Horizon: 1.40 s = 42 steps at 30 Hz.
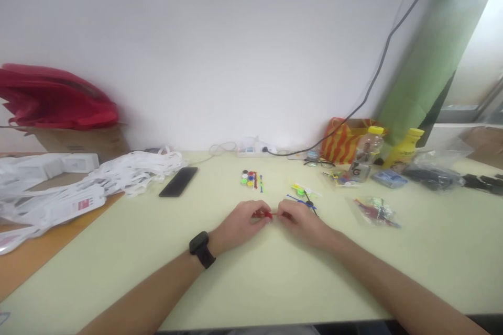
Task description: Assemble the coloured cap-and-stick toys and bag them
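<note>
Both my hands rest close together on the pale green table (275,277). My left hand (243,225), with a black watch on its wrist, pinches a small red piece (268,214). My right hand (301,222) pinches a thin red stick that meets that piece. Just behind my hands lie several small coloured round pieces and sticks (251,179). A green and yellow piece with blue and black sticks (304,193) lies by my right hand.
A black phone (178,181) lies to the left, beside a heap of white straps and tags (78,188). A clear bag of coloured parts (375,212) lies at right. Bottles (365,159), glasses (320,163), a power strip (253,151) and a striped bag stand at the back.
</note>
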Tool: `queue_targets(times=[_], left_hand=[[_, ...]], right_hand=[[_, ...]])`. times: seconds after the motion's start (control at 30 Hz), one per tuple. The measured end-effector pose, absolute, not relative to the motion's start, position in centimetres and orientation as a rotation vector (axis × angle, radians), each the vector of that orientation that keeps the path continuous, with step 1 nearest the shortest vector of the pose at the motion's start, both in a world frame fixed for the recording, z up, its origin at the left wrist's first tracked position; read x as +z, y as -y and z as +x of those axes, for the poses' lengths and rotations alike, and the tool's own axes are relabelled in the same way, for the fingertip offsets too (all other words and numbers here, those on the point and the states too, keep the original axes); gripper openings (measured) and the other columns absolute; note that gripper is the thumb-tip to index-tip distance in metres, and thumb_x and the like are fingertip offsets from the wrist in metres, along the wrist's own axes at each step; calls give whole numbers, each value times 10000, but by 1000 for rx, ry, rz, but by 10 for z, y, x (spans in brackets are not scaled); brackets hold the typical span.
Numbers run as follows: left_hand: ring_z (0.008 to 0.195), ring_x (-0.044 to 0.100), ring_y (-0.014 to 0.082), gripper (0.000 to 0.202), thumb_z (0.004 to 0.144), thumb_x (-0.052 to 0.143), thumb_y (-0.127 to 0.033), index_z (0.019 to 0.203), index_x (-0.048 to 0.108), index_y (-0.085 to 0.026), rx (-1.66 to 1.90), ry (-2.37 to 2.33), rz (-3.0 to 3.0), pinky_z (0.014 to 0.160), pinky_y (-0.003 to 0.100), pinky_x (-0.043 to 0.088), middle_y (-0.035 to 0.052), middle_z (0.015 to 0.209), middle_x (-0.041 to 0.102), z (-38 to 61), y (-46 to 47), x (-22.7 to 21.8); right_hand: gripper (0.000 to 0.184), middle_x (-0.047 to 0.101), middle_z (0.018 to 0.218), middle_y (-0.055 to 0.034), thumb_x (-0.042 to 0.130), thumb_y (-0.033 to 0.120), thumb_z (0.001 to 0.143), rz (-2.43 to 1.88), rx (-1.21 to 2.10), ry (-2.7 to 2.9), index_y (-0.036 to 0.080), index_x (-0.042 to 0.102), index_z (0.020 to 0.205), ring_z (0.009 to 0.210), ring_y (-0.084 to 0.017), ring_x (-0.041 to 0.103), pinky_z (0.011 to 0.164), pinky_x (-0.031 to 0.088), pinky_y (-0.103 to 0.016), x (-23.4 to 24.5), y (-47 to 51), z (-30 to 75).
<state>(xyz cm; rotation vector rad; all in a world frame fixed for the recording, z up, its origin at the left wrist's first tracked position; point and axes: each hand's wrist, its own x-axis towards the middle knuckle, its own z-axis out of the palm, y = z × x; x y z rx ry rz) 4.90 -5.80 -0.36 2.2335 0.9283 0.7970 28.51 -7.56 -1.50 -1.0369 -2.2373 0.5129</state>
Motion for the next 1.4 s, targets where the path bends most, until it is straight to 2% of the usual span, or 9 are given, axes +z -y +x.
queue_targets(times=[0.17,0.5,0.67,0.8,0.97,1.03,1.17,1.23,1.4], left_hand=[[866,681,201,179,973,609,-321,962,777,-259,732,-989,2317,794,301,536,26,925,758,50,59,-1],[901,661,230,173,980,603,-300,895,745,-248,687,-916,2503,809,329,508,32,878,758,50,65,8],[949,690,222,143,935,676,-326,1040,738,-252,754,-913,2396,885,349,551,39,1014,759,48,63,2],[1037,695,228,247,962,641,-324,1193,697,-259,910,-995,2263,937,376,566,46,1155,745,46,54,-3],[1183,637,238,247,1025,543,-284,1215,701,-284,1171,-1115,2267,1074,436,495,43,1222,713,42,42,-10],[1208,615,239,249,1036,526,-278,1221,693,-283,1242,-1141,2269,1086,447,481,44,1231,706,42,40,-11],[1221,592,243,234,1050,506,-281,1203,681,-274,1277,-1197,2242,1074,451,476,48,1236,697,42,41,-9],[1216,594,242,223,1045,517,-285,1198,679,-275,1265,-1199,2237,1058,443,484,45,1230,697,42,42,-8],[1178,611,241,201,1031,551,-301,1177,686,-271,1217,-1165,2247,1025,435,503,43,1203,709,44,42,-8]], right_hand=[[215,556,801,1,489,42,911,-1020,505,2239,214,506,782,745,-161,515,662,362,-269,-14,77,286],[205,556,780,7,516,48,884,-1029,543,2212,210,508,759,734,-156,519,658,374,-267,-15,75,284],[110,619,813,-7,569,218,943,-1126,673,2127,214,572,833,730,-167,566,652,417,-279,-14,75,283],[203,595,700,14,527,404,998,-1224,735,1986,217,601,966,613,-171,558,590,410,-291,-12,73,285],[336,576,657,29,567,514,955,-1395,651,1774,227,602,1126,565,-177,517,576,395,-304,-3,80,284],[388,553,611,41,545,562,956,-1390,874,1685,224,613,1133,515,-163,477,539,384,-290,5,87,281],[439,312,457,112,493,609,966,-1254,1342,1423,217,644,1089,400,-122,243,410,248,-246,24,97,278],[411,279,467,118,550,599,940,-1205,1319,1332,212,649,1041,417,-109,212,402,230,-232,28,96,280],[365,338,488,102,568,562,948,-1267,1153,1401,206,649,946,432,-101,289,433,278,-235,20,86,285]])
